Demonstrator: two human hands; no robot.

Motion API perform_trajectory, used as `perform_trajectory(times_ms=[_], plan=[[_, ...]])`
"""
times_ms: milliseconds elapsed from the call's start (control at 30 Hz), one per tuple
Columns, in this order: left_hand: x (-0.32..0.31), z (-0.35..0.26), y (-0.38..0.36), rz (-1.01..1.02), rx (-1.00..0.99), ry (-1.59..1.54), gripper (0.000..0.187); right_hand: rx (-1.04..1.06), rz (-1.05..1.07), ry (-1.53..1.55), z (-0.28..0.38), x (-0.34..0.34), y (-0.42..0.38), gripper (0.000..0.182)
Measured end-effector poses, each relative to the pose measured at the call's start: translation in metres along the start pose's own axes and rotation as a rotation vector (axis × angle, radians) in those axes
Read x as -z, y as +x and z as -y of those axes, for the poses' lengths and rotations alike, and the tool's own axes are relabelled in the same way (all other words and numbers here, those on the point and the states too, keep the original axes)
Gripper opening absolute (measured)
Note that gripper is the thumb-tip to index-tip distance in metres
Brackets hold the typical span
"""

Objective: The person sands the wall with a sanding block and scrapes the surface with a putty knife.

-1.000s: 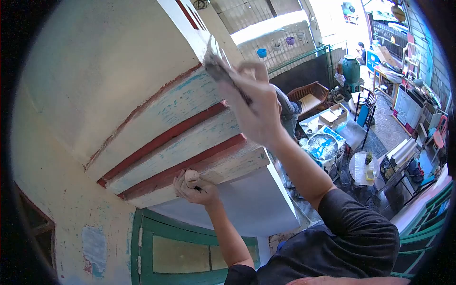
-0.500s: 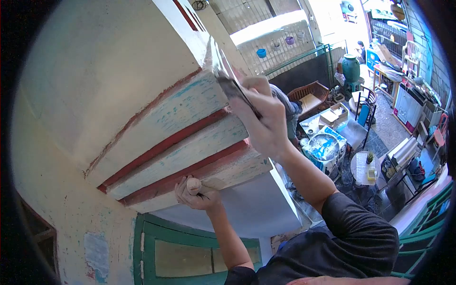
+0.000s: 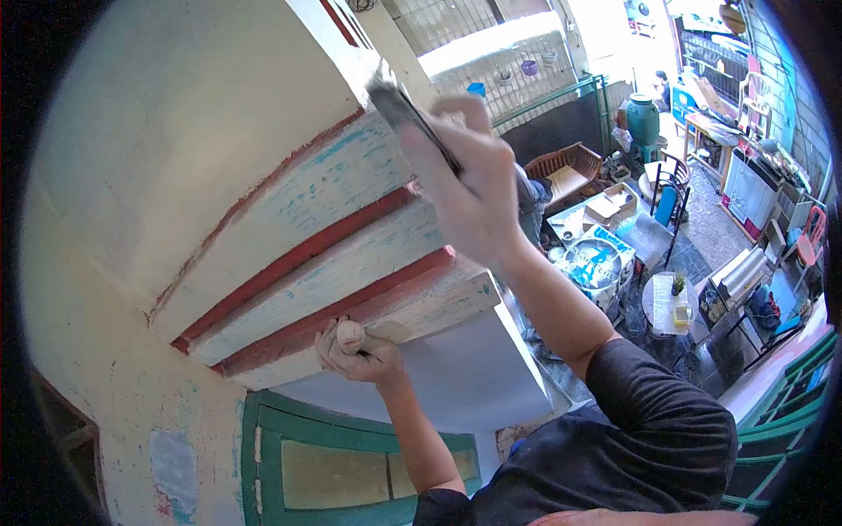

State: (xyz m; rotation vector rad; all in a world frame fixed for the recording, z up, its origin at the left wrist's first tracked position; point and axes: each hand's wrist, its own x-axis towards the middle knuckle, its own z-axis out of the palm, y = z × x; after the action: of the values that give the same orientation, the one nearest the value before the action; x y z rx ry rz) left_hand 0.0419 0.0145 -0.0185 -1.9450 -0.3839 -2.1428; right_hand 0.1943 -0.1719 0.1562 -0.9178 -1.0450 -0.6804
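Note:
My right hand (image 3: 474,175) is closed around a flat, grey putty knife (image 3: 399,105), blurred by motion. Its blade end lies at the upper corner edge of a stepped moulding (image 3: 342,180) with worn white paint, turquoise flecks and red grooves. Lower down, my left hand (image 3: 364,355) is held palm up beneath the moulding's lowest band. A pale, rounded, dusty lump (image 3: 350,335) sits in its curled fingers, and a thin dark piece shows beside the palm. What that lump is made of cannot be made out.
Below is a green-framed door or window (image 3: 263,456). Far below on the right stand a cluttered table (image 3: 596,263), a round table (image 3: 658,302), a wooden bench (image 3: 566,167), chairs and a green barrel (image 3: 643,123). Another person's clothing shows partly behind my right hand.
My right hand and the putty knife have moved up and left along the moulding's corner. My left hand stays at the lowest band with the lump. The whole view has shifted slightly.

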Motion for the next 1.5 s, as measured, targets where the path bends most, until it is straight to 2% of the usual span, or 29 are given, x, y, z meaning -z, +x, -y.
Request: perform_trajectory(times_ms=[33, 67, 167, 233, 300, 367, 467, 500, 533, 600, 667, 733, 767, 800, 833, 900, 1000, 1100, 1133, 1333, 1433, 1500], plan=[[-0.005, -0.005, 0.002, -0.067, 0.042, 0.004, 0.021, -0.113, 0.042, 0.018, 0.001, -0.003, 0.013, 0.031], [-0.003, -0.006, 0.002, -0.123, 0.083, 0.012, 0.025, -0.051, 0.004, 0.078, -0.011, -0.013, 0.023, 0.032], [0.000, 0.000, 0.001, -0.084, -0.003, 0.053, 0.026, -0.022, 0.024, 0.035, -0.013, -0.005, 0.008, 0.031], [-0.001, -0.008, 0.006, -0.101, 0.010, 0.052, 0.025, 0.035, 0.021, -0.016, -0.014, 0.001, -0.013, 0.030], [0.000, -0.007, 0.005, -0.114, 0.019, 0.055, 0.025, -0.019, -0.057, 0.120, -0.013, -0.001, -0.022, 0.031], [0.002, 0.001, 0.000, -0.027, -0.010, 0.005, 0.021, -0.010, -0.028, 0.089, -0.009, -0.004, 0.006, 0.031], [0.003, -0.002, 0.002, -0.024, -0.014, 0.002, 0.022, -0.062, 0.000, 0.098, -0.006, -0.006, 0.010, 0.028], [0.002, -0.001, 0.003, -0.029, -0.010, 0.002, 0.022, -0.108, 0.007, 0.139, -0.005, -0.006, 0.007, 0.034], [0.003, 0.001, 0.002, -0.015, -0.039, 0.031, 0.022, 0.028, 0.017, 0.031, -0.009, 0.001, 0.000, 0.034], [0.004, 0.002, 0.002, 0.001, -0.074, 0.061, 0.022, 0.069, -0.063, 0.080, -0.009, -0.005, -0.018, 0.033], [0.003, -0.004, 0.001, -0.014, 0.037, 0.030, 0.024, 0.110, -0.141, 0.132, -0.013, -0.007, -0.020, 0.033], [-0.002, -0.009, 0.003, -0.052, 0.078, 0.024, 0.021, -0.060, -0.039, 0.152, -0.011, -0.008, 0.006, 0.025], [-0.001, -0.010, 0.003, -0.093, 0.128, 0.016, 0.019, -0.147, 0.015, 0.161, -0.011, -0.010, 0.014, 0.029], [0.000, -0.009, 0.003, -0.090, 0.128, 0.018, 0.019, -0.059, -0.050, 0.200, -0.015, -0.015, 0.014, 0.030], [-0.001, -0.006, 0.002, -0.093, 0.112, -0.001, 0.019, -0.055, -0.045, 0.201, -0.016, -0.014, 0.009, 0.030], [-0.003, -0.006, 0.001, -0.107, 0.100, -0.019, 0.018, 0.074, -0.081, 0.065, -0.014, -0.006, -0.007, 0.034], [-0.004, -0.005, 0.001, -0.105, 0.073, -0.012, 0.018, -0.010, 0.007, 0.067, -0.010, 0.005, -0.021, 0.029], [-0.001, -0.001, -0.001, -0.094, 0.048, 0.011, 0.018, 0.003, 0.000, -0.003, -0.018, -0.008, 0.020, 0.031], [-0.001, -0.004, 0.000, -0.089, 0.066, 0.015, 0.019, -0.095, -0.034, 0.116, -0.023, -0.018, 0.020, 0.032], [-0.007, -0.001, -0.002, -0.103, 0.094, -0.003, 0.021, 0.044, -0.019, 0.052, -0.014, 0.003, -0.024, 0.031], [-0.005, -0.003, -0.001, -0.096, 0.110, -0.034, 0.020, -0.066, 0.022, 0.059, -0.015, -0.005, 0.008, 0.031], [-0.003, -0.002, -0.004, -0.082, 0.128, -0.043, 0.020, -0.007, -0.006, 0.083, -0.018, -0.011, 0.019, 0.031]])
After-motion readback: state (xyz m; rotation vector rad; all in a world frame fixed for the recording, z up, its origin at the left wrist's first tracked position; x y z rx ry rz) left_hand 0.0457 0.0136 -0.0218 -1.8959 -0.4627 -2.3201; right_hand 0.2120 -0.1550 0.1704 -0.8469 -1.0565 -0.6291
